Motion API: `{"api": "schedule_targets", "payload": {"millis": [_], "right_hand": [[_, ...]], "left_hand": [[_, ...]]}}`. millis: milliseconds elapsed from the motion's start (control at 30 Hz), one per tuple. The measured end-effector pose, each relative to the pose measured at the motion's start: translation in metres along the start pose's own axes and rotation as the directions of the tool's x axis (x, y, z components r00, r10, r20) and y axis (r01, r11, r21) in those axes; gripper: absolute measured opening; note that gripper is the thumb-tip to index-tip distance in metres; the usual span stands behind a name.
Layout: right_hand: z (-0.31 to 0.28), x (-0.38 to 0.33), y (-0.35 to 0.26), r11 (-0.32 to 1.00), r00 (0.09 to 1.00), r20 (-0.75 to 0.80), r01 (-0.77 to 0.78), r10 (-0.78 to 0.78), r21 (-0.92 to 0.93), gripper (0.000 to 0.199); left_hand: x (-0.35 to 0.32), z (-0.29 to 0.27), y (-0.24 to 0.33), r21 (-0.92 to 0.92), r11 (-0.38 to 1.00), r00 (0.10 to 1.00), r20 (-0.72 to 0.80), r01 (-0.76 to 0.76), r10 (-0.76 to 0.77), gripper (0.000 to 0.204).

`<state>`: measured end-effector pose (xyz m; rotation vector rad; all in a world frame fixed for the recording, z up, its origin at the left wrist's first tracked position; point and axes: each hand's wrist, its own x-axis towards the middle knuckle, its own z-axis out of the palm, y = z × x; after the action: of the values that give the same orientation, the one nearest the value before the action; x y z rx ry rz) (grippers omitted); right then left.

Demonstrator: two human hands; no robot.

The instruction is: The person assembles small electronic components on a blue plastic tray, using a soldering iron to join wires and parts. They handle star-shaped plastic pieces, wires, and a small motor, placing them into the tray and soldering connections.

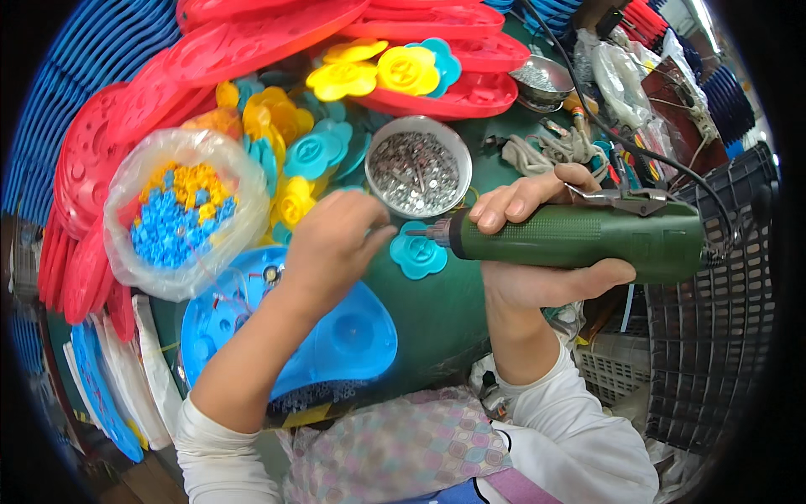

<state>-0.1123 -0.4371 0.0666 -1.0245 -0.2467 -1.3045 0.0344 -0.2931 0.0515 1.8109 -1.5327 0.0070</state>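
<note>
Wrapped tight around the green electric screwdriver (579, 239), the right hand (537, 244) has a closed grip on the barrel, thumb on top, with the bit pointing toward nine o'clock at a teal flower-shaped piece (417, 254) lying on the green tabletop (437, 319). The left hand (332, 244) sits at nine o'clock of that bit, fingers curled as if pinching something small; I cannot tell what, if anything, its grip contains. A metal bowl of screws (417, 172) stands just at twelve o'clock of the flower piece, and a blue heart-shaped plate (353, 340) lies under the left wrist. The risk I see is the bit so close to the left fingertips: a slip off a screw head could jab them. The loose flower piece could spin or skate if driven unheld, and the screwdriver's cable (672, 168), trailing over cluttered tools at two o'clock, could snag and tug the aim off.
</note>
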Motion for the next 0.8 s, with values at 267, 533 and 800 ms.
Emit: {"api": "schedule_targets", "payload": {"millis": [267,533,800], "right_hand": [[0.072,-0.036,0.029,0.935,0.955,0.094,-0.294,0.281,0.197,0.112],[0.106,-0.054,0.058,0.903,0.926,0.182,-0.367,0.331,0.224,0.115],[0.118,-0.053,0.067,0.902,0.885,0.238,-0.427,0.401,0.07,0.115]], "left_hand": [[-0.098,-0.046,-0.001,-0.024,0.984,0.972,-0.153,0.175,-0.177,0.027],[-0.131,-0.062,-0.016,0.011,0.983,0.951,-0.258,0.182,-0.173,0.03],[-0.129,-0.069,-0.029,0.198,0.98,0.955,-0.295,0.014,0.046,0.034]]}}
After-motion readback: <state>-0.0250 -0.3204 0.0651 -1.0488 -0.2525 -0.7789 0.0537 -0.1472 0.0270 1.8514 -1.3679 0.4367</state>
